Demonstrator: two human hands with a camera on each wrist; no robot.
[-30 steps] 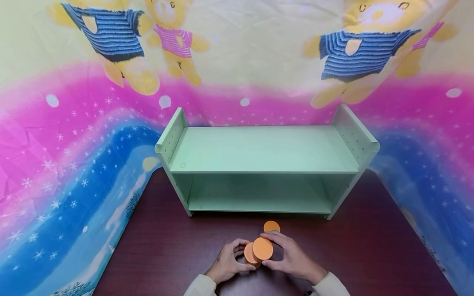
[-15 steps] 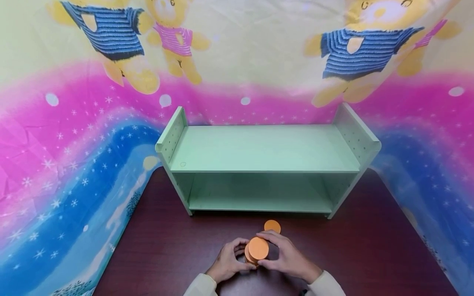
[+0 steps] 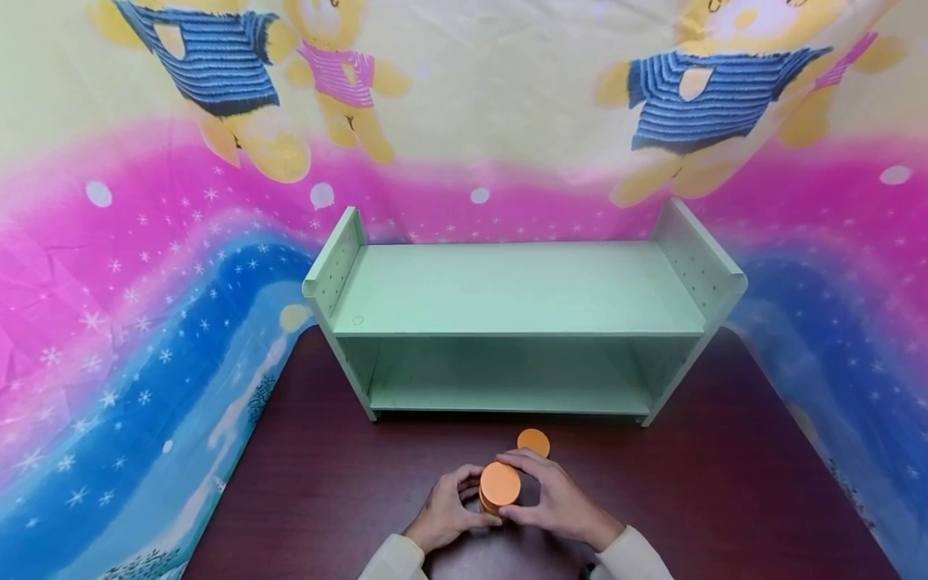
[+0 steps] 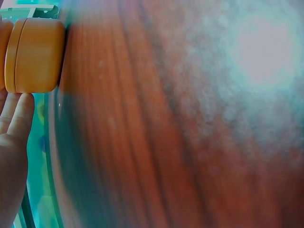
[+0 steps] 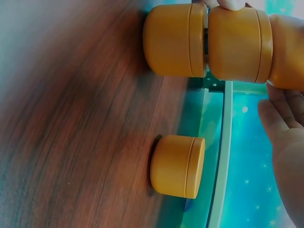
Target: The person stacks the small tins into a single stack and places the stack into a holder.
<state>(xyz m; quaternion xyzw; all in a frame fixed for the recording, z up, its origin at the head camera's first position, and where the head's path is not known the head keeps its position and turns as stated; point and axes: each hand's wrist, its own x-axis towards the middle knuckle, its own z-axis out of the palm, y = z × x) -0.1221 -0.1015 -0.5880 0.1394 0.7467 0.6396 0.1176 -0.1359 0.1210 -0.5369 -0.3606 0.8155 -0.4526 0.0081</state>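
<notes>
Three small round orange jars with lids are stacked on the table, on their own axis upright. The top jar (image 3: 500,482) is gripped at its sides by my right hand (image 3: 561,503), thumb toward me and fingers at the far side. In the right wrist view, it sits against the lid of the middle jar (image 5: 237,45), with the bottom jar (image 5: 173,40) under that one. My left hand (image 3: 444,509) curls round the stack from the left, its fingertips on the middle jar. Another orange jar (image 3: 533,441) stands alone just beyond my right fingers.
A pale green two-tier shelf (image 3: 500,290) stands at the back of the dark reddish-brown table (image 3: 312,491). Behind and beside it hangs a cloth (image 3: 478,121) printed with bears and snowflakes.
My right hand has moved left with the top jar, bringing it from an offset position to nearly in line over the stack. The left hand stays in place.
</notes>
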